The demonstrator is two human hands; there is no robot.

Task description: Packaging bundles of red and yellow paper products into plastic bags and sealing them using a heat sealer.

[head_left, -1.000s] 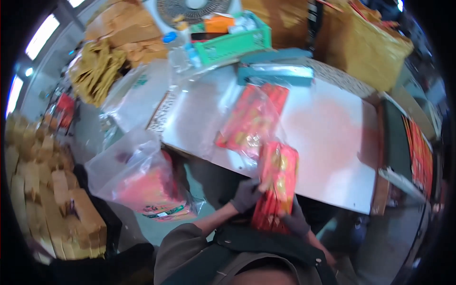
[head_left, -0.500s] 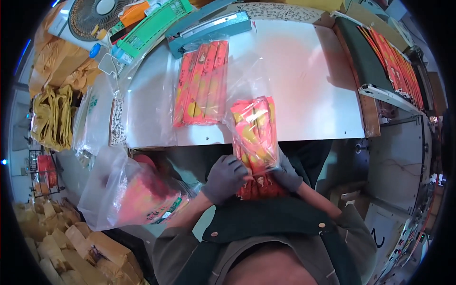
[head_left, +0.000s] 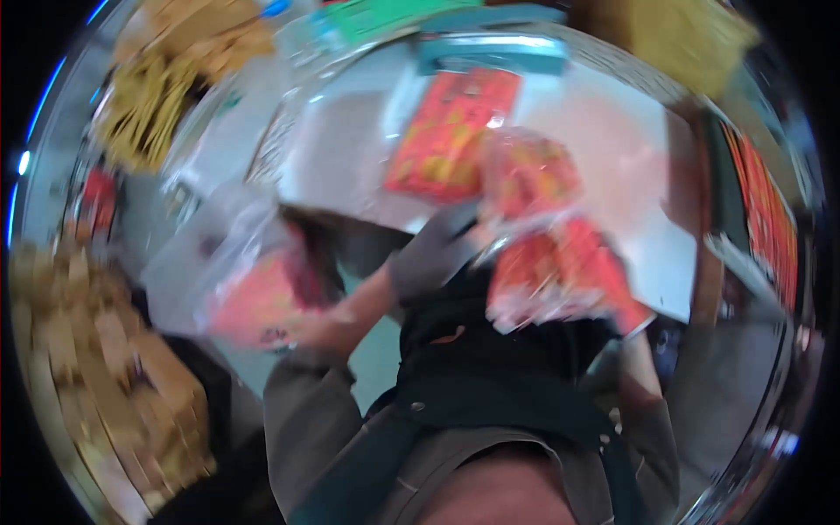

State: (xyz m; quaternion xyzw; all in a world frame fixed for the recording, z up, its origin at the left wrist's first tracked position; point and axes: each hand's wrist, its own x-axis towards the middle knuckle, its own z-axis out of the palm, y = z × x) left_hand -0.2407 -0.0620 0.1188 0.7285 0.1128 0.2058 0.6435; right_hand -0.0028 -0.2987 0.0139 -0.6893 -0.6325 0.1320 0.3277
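In front of my body is a clear plastic bag of red-and-gold packets (head_left: 556, 271), its lower end pale and crinkled, blurred by motion. My left hand (head_left: 435, 252), in a grey glove, is at the bag's left side with thumb and fingers closed on its plastic edge. My right hand (head_left: 640, 327) supports the bundle from behind on the right; the packets hide most of its fingers. Just beyond, another clear-wrapped bundle of red packets (head_left: 451, 131) lies flat on the white table (head_left: 341, 144).
Left of me hangs a clear bag with red contents (head_left: 267, 297). Brown paper-wrapped bundles (head_left: 131, 359) fill the lower left. A teal bar-shaped device (head_left: 494, 52) and a green tray (head_left: 394, 19) stand at the back. Red packets (head_left: 761, 206) line a rack at right.
My view has turned, shifting the table scene rightward. The bagged packets have been raised and tilted, their lower end now swung up before me. My left hand has moved up along the bag's side.
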